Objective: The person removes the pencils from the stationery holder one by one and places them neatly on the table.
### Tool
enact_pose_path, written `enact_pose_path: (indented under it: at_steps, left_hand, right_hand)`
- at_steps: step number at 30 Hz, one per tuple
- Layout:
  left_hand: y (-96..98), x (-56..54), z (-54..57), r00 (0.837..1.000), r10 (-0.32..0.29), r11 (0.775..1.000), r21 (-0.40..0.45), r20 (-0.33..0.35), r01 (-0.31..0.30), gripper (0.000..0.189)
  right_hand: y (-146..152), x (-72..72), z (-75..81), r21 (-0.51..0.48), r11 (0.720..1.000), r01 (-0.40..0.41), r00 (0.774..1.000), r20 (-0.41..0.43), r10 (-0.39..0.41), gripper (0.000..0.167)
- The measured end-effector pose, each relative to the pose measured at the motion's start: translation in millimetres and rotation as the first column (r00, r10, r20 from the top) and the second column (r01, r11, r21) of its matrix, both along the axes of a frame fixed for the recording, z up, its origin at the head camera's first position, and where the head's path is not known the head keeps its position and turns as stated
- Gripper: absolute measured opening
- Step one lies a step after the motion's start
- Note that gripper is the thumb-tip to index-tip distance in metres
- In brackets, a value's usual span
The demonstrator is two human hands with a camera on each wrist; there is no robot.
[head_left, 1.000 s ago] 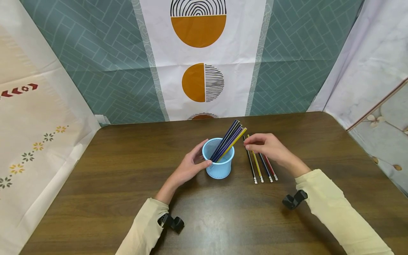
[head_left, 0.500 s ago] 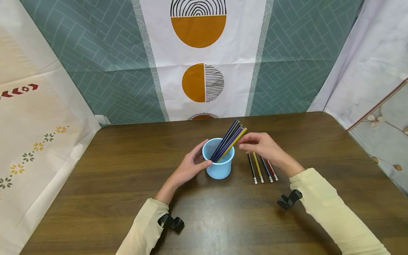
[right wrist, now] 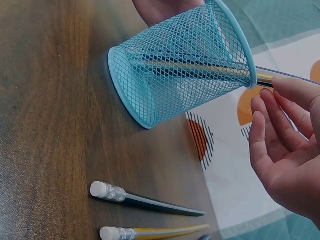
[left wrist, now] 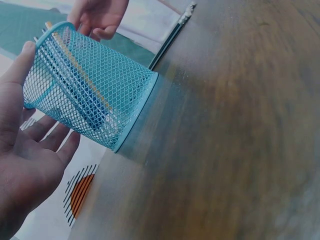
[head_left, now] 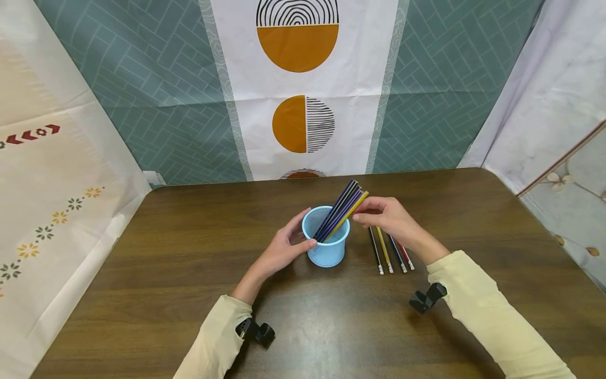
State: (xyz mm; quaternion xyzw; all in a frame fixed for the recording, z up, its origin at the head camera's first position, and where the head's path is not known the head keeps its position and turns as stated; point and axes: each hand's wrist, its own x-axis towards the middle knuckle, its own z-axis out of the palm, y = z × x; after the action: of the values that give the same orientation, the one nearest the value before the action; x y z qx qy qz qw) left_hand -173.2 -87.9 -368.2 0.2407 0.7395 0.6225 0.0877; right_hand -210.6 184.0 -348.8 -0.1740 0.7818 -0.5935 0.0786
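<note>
A light-blue mesh pencil cup stands upright on the table, holding a leaning bundle of dark blue and black pencils plus one yellow pencil. My left hand grips the cup from its left, thumb at the near rim and fingers round the far side; the left wrist view shows this thumb along the rim. Beside the yellow pencil's upper part is my right hand, its thumb and fingers loosely bent. In the right wrist view its thumb overlaps the pencils, with a gap to the fingers.
Several pencils lie side by side under my right hand: a black pencil, a yellow pencil, a blue pencil and a red pencil, with white eraser ends towards me. Patterned cloth hangs behind the brown table.
My right hand has moved left from above the pencils on the table to beside the cup's pencils, then stayed there. My left hand keeps its grip on the cup.
</note>
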Motion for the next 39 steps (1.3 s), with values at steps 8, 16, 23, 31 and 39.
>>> enact_pose_path:
  at_steps: [8, 16, 23, 31, 39]
  left_hand:
    - [-0.9, -3.2, -4.8, 1.000, -0.004, 1.000, 0.013, -0.012, 0.004, 0.068]
    - [-0.7, -1.5, 0.6, 1.000, 0.003, 1.000, 0.003, -0.010, -0.003, 0.067]
    - [-0.6, -1.2, 0.8, 1.000, 0.002, 1.000, 0.006, -0.008, -0.002, 0.068]
    - [-1.6, -11.8, -17.8, 1.000, -0.001, 1.000, -0.002, 0.002, 0.001, 0.070]
    - [-2.4, -16.4, -29.6, 1.000, 0.007, 1.000, 0.001, -0.015, -0.007, 0.069]
  right_hand:
    - [-3, 0.2, -0.6, -0.012, 1.000, 0.008, 1.000, 0.007, -0.008, 0.024]
    - [-6, 0.1, -1.7, -0.007, 1.000, 0.024, 1.000, 0.001, -0.024, 0.026]
    - [-7, 0.5, -2.3, -0.014, 0.999, 0.034, 0.999, 0.000, -0.034, 0.025]
    - [-7, 2.7, -0.7, -0.040, 0.998, 0.037, 0.999, 0.005, -0.037, 0.025]
    - [-5, 3.6, 3.0, -0.075, 0.996, 0.054, 0.998, -0.015, -0.055, 0.022]
